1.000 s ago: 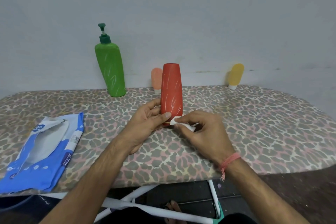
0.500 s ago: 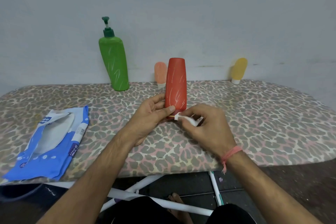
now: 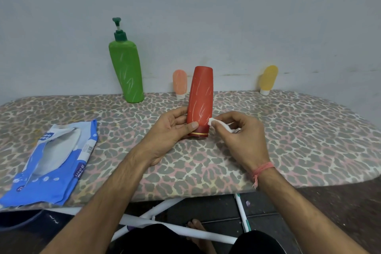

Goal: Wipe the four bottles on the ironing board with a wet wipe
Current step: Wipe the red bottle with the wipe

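A red bottle [image 3: 201, 97] stands cap-down on the leopard-print ironing board [image 3: 299, 140]. My left hand [image 3: 171, 130] grips its lower part, thumb across the front. My right hand [image 3: 239, 136] pinches a folded white wet wipe [image 3: 218, 124] against the bottle's lower right side, just above the cap. At the back by the wall stand a green pump bottle [image 3: 126, 72], a small peach tube [image 3: 180, 84] and a small yellow tube [image 3: 268, 78].
An opened blue wet-wipe pack [image 3: 55, 163] lies flat on the board's left part, close to the front edge. The wall runs right behind the bottles. White board legs [image 3: 175, 227] and a dark floor show below the front edge.
The wipe in my right hand has moved from the bottle's base up to its right side above the cap. The view has shifted a little; my left hand keeps its hold.
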